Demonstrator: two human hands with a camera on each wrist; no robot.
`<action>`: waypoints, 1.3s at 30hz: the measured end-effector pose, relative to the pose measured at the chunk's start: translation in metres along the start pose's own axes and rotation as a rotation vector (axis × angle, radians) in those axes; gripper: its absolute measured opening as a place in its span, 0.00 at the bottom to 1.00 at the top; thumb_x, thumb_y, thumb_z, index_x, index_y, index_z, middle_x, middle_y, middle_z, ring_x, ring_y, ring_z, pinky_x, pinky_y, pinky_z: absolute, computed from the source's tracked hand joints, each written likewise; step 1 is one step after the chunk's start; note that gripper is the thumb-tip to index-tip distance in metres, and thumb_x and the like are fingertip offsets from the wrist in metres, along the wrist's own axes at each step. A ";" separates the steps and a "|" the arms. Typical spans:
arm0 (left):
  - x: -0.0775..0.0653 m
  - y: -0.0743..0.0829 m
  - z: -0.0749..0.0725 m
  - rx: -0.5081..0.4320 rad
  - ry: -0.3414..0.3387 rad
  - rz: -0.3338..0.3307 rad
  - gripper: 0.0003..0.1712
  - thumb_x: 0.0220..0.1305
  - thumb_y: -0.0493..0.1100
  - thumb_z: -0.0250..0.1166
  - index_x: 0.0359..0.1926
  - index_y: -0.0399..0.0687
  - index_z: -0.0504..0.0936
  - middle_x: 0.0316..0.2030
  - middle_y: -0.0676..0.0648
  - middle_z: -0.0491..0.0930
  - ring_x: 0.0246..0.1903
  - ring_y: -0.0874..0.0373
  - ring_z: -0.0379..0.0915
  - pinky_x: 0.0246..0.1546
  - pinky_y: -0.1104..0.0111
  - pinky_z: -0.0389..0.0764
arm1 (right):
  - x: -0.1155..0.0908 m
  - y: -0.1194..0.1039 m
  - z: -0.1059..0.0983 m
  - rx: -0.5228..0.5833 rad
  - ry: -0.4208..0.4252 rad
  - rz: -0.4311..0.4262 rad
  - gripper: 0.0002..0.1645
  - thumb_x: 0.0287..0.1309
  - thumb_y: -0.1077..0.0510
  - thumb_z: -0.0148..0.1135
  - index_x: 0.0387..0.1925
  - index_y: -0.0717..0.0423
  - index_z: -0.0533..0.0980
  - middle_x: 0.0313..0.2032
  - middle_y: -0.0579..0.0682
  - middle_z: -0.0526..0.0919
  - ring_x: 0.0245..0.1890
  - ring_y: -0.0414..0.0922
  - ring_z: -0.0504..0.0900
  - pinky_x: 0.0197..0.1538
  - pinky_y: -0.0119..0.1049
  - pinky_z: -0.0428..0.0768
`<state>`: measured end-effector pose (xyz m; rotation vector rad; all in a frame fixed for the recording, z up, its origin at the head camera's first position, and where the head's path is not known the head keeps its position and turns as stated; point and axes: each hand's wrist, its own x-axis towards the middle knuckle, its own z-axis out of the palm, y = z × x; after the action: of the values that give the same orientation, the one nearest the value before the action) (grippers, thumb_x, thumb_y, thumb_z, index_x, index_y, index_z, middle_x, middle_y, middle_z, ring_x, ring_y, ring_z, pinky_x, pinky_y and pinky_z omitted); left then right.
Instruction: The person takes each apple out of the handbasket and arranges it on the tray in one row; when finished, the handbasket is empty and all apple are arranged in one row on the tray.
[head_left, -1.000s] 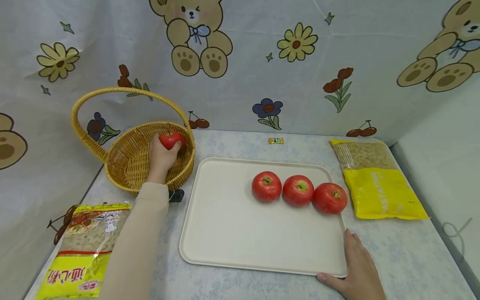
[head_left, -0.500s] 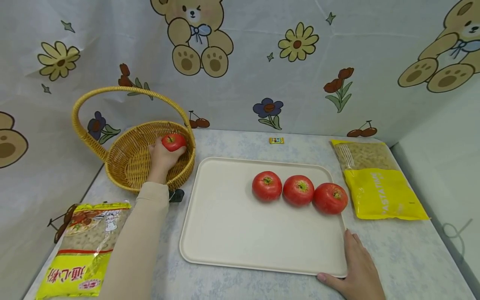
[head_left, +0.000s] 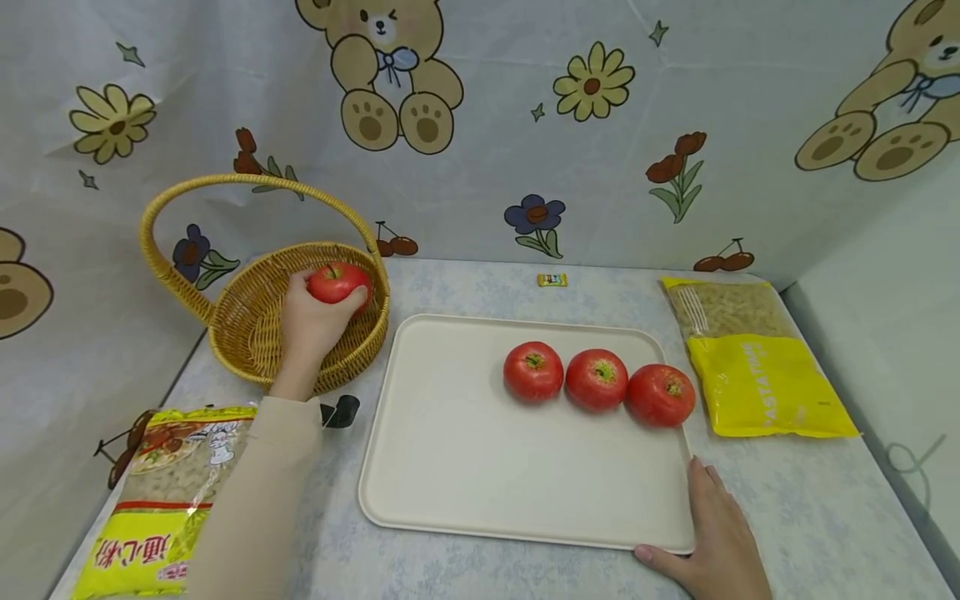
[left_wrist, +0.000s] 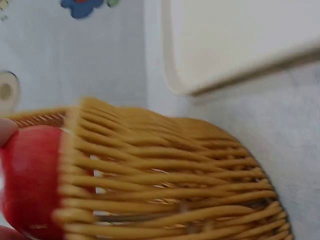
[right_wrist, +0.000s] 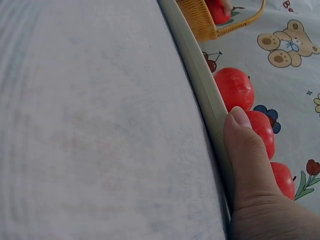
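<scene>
My left hand [head_left: 311, 329] reaches over the near rim of the yellow wicker basket [head_left: 247, 287] and grips a red apple [head_left: 333, 282] inside it, raised near rim height. In the left wrist view the apple [left_wrist: 32, 180] shows beside the basket's woven wall [left_wrist: 170, 175], with fingertips at its edge. My right hand [head_left: 720, 533] rests at the near right corner of the cream tray [head_left: 480, 467]. Its thumb [right_wrist: 245, 150] lies straight against the tray's edge. Three red apples [head_left: 596, 381] sit in a row toward the tray's right side.
A yellow pasta bag [head_left: 757, 362] lies right of the tray, and another yellow bag [head_left: 165, 500] lies at the front left beside my left sleeve. A small yellow packet [head_left: 552, 281] is behind the tray. The basket's tall handle [head_left: 258, 179] arches over its opening.
My left hand, holding the apple, has come slightly left and toward me within the basket, and the apple looks higher. The right hand and the tray stay put.
</scene>
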<state>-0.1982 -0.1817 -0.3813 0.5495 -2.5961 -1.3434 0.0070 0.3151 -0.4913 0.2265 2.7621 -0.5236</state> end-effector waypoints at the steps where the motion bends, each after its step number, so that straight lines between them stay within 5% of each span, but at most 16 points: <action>1: -0.007 0.005 -0.003 -0.004 0.004 0.014 0.54 0.55 0.64 0.68 0.73 0.44 0.56 0.68 0.39 0.67 0.64 0.42 0.67 0.60 0.46 0.76 | 0.000 0.000 0.000 -0.003 0.001 0.001 0.95 0.27 0.16 0.69 0.76 0.63 0.27 0.74 0.75 0.43 0.71 0.71 0.45 0.65 0.76 0.49; 8: -0.057 0.038 -0.012 -0.037 -0.036 0.145 0.49 0.54 0.64 0.70 0.71 0.49 0.62 0.64 0.43 0.71 0.61 0.44 0.69 0.53 0.45 0.80 | 0.001 0.000 0.000 -0.017 0.002 0.003 0.95 0.26 0.16 0.68 0.76 0.63 0.26 0.74 0.74 0.42 0.72 0.70 0.45 0.64 0.76 0.49; 14: -0.082 0.050 0.011 -0.015 -0.167 0.218 0.45 0.52 0.62 0.72 0.67 0.52 0.67 0.60 0.45 0.75 0.56 0.47 0.74 0.48 0.50 0.83 | 0.000 -0.001 -0.001 -0.018 0.006 -0.003 0.94 0.27 0.17 0.69 0.76 0.64 0.27 0.74 0.74 0.43 0.72 0.71 0.46 0.64 0.76 0.49; 21: -0.087 0.044 0.060 0.121 -0.308 0.243 0.46 0.49 0.64 0.72 0.65 0.49 0.69 0.57 0.45 0.76 0.53 0.48 0.75 0.48 0.53 0.83 | 0.000 -0.002 -0.001 0.003 -0.012 0.007 0.94 0.27 0.17 0.70 0.76 0.64 0.26 0.74 0.74 0.42 0.72 0.71 0.44 0.65 0.76 0.48; 27: -0.086 0.035 0.093 0.136 -0.376 0.262 0.44 0.48 0.63 0.73 0.63 0.51 0.70 0.52 0.46 0.78 0.49 0.51 0.77 0.45 0.57 0.84 | -0.001 -0.001 -0.001 -0.008 0.003 -0.010 0.94 0.28 0.17 0.69 0.76 0.64 0.27 0.74 0.75 0.43 0.72 0.71 0.45 0.64 0.76 0.49; 39: -0.087 0.025 0.116 0.126 -0.424 0.242 0.46 0.52 0.56 0.75 0.68 0.48 0.66 0.56 0.40 0.74 0.52 0.46 0.76 0.49 0.53 0.82 | -0.002 0.000 -0.001 0.015 0.014 -0.022 0.94 0.28 0.18 0.70 0.76 0.63 0.27 0.74 0.75 0.43 0.70 0.72 0.46 0.64 0.76 0.50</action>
<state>-0.1607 -0.0471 -0.4263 -0.0492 -2.9711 -1.3396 0.0089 0.3152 -0.4902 0.2040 2.7784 -0.5507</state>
